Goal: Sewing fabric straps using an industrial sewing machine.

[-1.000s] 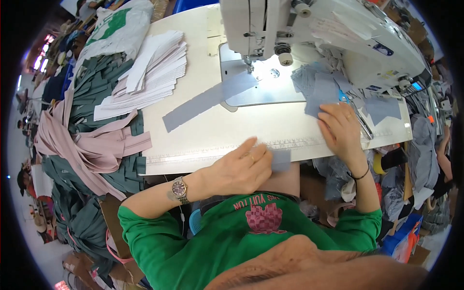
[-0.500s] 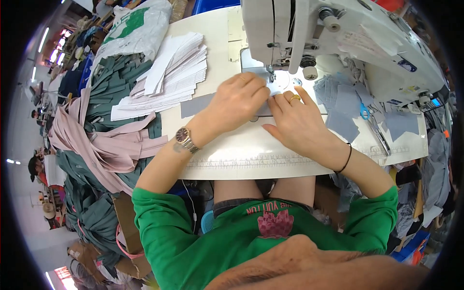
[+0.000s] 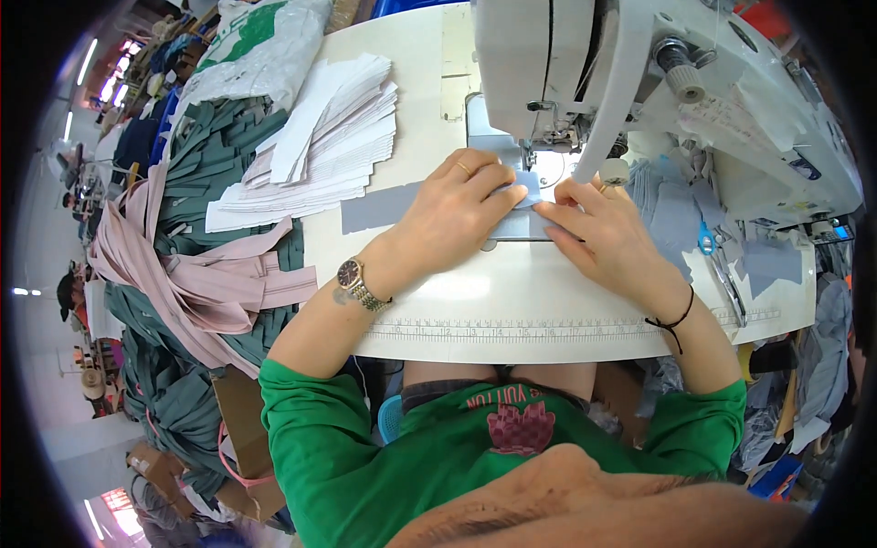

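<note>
A small piece of light blue-grey fabric (image 3: 527, 186) lies at the needle area of the white sewing machine (image 3: 521, 59). My left hand (image 3: 461, 205) pinches it between thumb and bent fingers from the left, just in front of the presser foot (image 3: 528, 164). From the right, my right hand (image 3: 610, 233) has its thumb and index fingertips at the fabric's near right edge; its other fingers are curled and partly hidden. Under my left wrist runs a flat grey fabric strip (image 3: 376, 208) on the table.
White folded strips (image 3: 320, 137) are stacked at the left, beside dark green strips (image 3: 215, 151) and pink strips (image 3: 219, 283). Grey fabric scraps (image 3: 671, 215) and blue-handled scissors (image 3: 717, 260) lie at the right. A ruler tape (image 3: 512, 330) follows the table's front edge.
My right hand has gone from lying spread on the table to curled fingers at the fabric's edge. The fabric piece now shows raised between both hands. The whole view has shifted slightly.
</note>
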`<state>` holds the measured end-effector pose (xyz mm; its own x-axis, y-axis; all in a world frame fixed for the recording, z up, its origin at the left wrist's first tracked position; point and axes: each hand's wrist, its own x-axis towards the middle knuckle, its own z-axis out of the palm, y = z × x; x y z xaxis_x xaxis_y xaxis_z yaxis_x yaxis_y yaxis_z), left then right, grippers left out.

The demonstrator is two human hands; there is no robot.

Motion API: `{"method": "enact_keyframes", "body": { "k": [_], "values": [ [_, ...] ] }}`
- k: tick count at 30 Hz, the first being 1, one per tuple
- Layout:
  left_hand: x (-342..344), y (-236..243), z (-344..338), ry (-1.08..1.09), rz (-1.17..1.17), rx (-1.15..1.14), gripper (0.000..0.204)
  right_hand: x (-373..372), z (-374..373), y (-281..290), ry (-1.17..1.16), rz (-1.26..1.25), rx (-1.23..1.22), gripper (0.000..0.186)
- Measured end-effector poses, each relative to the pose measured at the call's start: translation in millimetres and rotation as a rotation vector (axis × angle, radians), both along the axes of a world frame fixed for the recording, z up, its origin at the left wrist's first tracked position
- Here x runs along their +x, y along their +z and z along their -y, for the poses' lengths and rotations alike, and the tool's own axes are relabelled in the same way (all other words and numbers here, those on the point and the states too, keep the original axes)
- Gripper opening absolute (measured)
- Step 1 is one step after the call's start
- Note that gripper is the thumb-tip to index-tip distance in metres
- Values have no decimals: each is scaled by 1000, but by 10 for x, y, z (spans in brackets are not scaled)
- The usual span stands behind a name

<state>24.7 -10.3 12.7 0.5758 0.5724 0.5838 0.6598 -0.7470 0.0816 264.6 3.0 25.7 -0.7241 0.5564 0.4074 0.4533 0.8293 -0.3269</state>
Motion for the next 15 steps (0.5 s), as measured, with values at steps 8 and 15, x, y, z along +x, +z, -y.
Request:
{"method": "enact_keyframes", "body": {
  "k": [8,15],
  "values": [
    [-19,-3,-3,-2,-12,-14,35,9,-39,-86,6,-53,145,20],
    [-8,31,-71,-10,-9,-25,34,24,-81,-61,-3,-19,194,20]
  ]
}}
